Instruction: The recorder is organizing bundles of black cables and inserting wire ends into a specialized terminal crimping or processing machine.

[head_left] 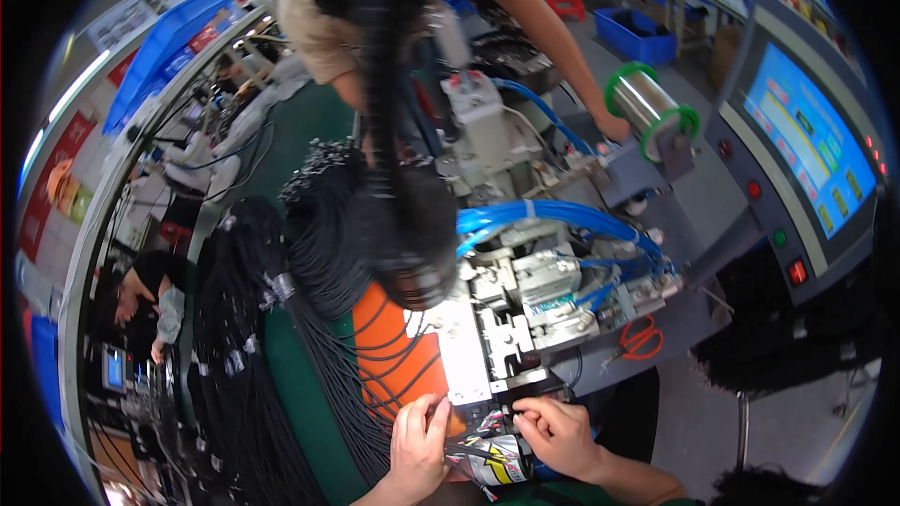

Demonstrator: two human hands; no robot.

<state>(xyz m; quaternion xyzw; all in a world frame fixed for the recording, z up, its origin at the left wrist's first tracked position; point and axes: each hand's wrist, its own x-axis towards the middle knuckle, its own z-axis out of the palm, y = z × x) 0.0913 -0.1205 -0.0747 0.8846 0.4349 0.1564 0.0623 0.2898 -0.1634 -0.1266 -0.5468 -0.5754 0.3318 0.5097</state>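
Note:
My left hand is at the bottom middle, beside the front end of a bright metal plate. Its thumb and fingers are closed, and what they hold, if anything, is too small to tell. To the right, my right hand is curled, thumb and forefinger pinched close to the machine's front edge; I cannot make out anything in the pinch. Black cable ends with thin coloured wires lie between my hands. Just below them sits a round container with a white and yellow label, partly covered by cables.
Black cables pile up at left, some crossing an orange mat. Ahead stands a machine with blue air hoses, a wire spool and red-handled scissors. A screen panel rises at right. A co-worker's arm reaches in opposite.

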